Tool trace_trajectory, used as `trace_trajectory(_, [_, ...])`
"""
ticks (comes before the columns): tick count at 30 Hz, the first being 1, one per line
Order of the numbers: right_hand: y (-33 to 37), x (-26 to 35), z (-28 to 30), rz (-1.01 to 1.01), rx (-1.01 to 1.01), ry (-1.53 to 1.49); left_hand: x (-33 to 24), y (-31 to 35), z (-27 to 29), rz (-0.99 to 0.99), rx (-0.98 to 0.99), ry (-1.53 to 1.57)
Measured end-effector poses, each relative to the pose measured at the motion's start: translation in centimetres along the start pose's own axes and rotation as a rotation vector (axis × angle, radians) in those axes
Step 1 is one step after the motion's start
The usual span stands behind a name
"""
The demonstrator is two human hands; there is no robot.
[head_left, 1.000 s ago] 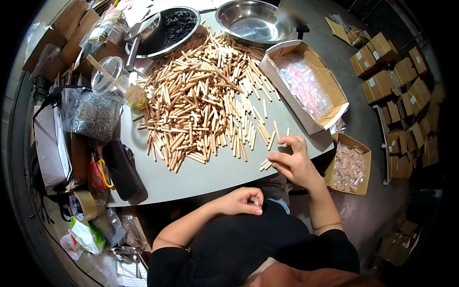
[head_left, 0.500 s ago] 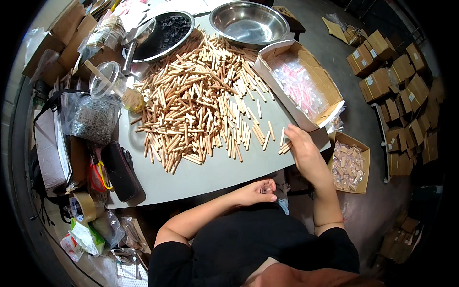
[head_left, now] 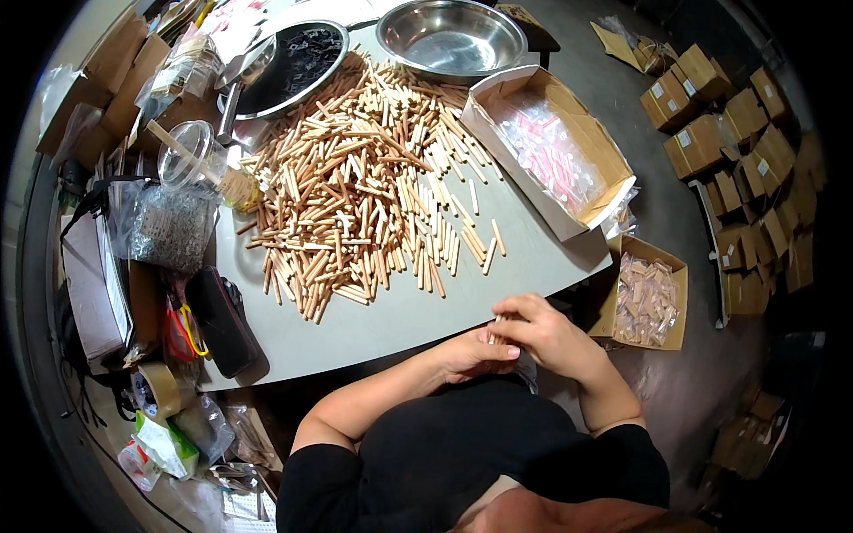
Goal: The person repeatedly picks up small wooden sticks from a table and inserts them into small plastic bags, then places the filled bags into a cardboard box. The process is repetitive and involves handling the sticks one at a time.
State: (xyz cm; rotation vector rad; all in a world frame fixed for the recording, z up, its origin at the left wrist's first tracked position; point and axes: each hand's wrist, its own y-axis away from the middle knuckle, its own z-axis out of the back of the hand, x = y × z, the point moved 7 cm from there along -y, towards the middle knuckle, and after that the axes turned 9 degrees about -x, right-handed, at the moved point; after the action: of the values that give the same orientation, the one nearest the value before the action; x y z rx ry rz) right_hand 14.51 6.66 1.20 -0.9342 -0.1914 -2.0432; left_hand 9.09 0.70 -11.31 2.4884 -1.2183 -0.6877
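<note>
Close to my body, past the table's near edge, my two hands meet. My left hand (head_left: pixel 469 357) is closed on a small, clear plastic piece that looks like a little bag, mostly hidden by the fingers. Over it, my right hand (head_left: pixel 549 338) is closed, its fingertips holding short wooden sticks (head_left: pixel 498 321) upright at the left hand. How many sticks it holds is hard to see. Ahead on the grey table (head_left: pixel 311 351) spreads a big pile of pale and brown wooden sticks (head_left: pixel 355 186), with several loose ones at its right edge.
An open carton (head_left: pixel 613 200) of clear and pink packets stands at the table's right. Lower right, a box (head_left: pixel 651 302) holds bagged sticks. Two steel bowls (head_left: pixel 453 40) stand at the back, one with black pieces. Left are a plastic cup (head_left: pixel 191 151), a dark case (head_left: pixel 218 320) and scissors (head_left: pixel 185 330).
My right hand has come from the table's right edge down and left to my left hand. The few sticks under its fingers have left the table. My left hand stays nearly in place.
</note>
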Motion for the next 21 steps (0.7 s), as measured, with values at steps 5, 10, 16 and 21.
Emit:
trace_trajectory(5, [0.5, -1.0, 0.9, -0.077, -0.024, -0.196, -0.3, 0.3, -0.2, -0.106, 0.079, -0.183])
trace_trajectory(10, [0.5, -1.4, 0.7, -0.06, -0.009, -0.25, -1.4, 0.7, -0.7, -0.143, 0.044, -0.28])
trace_trajectory(16, [-0.5, -1.9, 1.2, -0.018, -0.14, -0.076, -1.0, 0.4, -0.1, -0.112, -0.005, -0.315])
trace_trajectory(21, [-3.5, -1.8, -0.9, 0.097, -0.242, 0.063, -1.0, 0.4, 0.0, -0.118, -0.033, -0.295])
